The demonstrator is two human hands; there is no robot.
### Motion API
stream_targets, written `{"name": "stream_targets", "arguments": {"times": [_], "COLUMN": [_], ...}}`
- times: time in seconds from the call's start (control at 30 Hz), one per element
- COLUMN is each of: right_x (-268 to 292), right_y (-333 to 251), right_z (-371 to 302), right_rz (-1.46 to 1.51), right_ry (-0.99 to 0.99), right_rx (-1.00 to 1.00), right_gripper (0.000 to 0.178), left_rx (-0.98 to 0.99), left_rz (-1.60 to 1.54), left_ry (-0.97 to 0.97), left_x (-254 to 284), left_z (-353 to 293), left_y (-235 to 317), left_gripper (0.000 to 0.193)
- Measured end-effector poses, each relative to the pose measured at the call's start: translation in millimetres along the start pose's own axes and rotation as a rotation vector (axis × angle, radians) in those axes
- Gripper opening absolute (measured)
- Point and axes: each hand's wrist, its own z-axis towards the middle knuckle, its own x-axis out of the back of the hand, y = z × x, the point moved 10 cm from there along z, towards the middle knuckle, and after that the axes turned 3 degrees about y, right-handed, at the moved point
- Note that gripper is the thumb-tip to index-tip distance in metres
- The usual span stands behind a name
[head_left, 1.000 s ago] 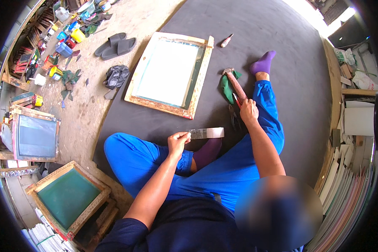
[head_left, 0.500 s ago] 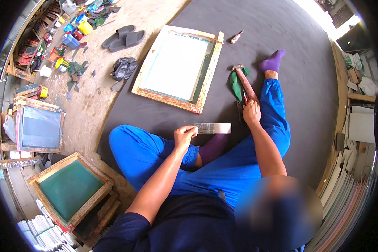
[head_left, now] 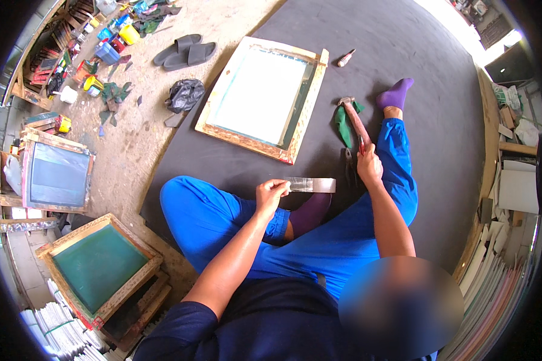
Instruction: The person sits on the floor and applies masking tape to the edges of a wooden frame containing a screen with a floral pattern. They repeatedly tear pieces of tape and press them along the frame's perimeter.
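Observation:
My left hand [head_left: 272, 195] pinches one end of a flat, shiny grey strip [head_left: 312, 185], held level above my purple-socked foot [head_left: 310, 212]. My right hand [head_left: 370, 165] is closed around a slim red tool [head_left: 361, 144], whose tip points away from me; its kind is hidden by the fingers. Right by that hand lies a hammer [head_left: 356, 120] with a brown handle, its lower end covered by the hand. A green cloth [head_left: 342, 127] is tucked beside the hammer, and dark pliers [head_left: 349, 161] lie just left of my right hand.
A wooden screen frame [head_left: 215, 129] with white mesh lies ahead on the dark mat [head_left: 427, 36]. Past it lies a small screwdriver-like tool [head_left: 346, 58]. To the left are black slides [head_left: 190, 54], a black plastic bag [head_left: 183, 95] and a green-meshed frame [head_left: 99, 265].
The whole view has shifted slightly, moving most things a little rightward. My right hand has moved slightly with the red tool. The left hand still holds the strip.

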Motion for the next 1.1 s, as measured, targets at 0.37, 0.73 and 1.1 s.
{"name": "stream_targets", "arguments": {"times": [0.37,0.73,1.1], "right_x": [18,2,-14], "right_y": [-128,-142,-148], "right_z": [-181,-198,-194], "right_rz": [0.445,0.369,0.228], "right_ry": [-0.259,-0.334,-0.370], "right_rx": [0.274,0.225,0.238], "right_gripper": [0.039,0.044,0.040], "left_rx": [-0.090,-0.160,-0.228], "left_rz": [0.118,0.173,0.276], "left_ry": [0.113,0.120,0.097], "left_x": [0,-1,-5], "left_z": [-14,-14,-17], "left_y": [20,25,37], "left_gripper": [0.010,0.014,0.016]}}
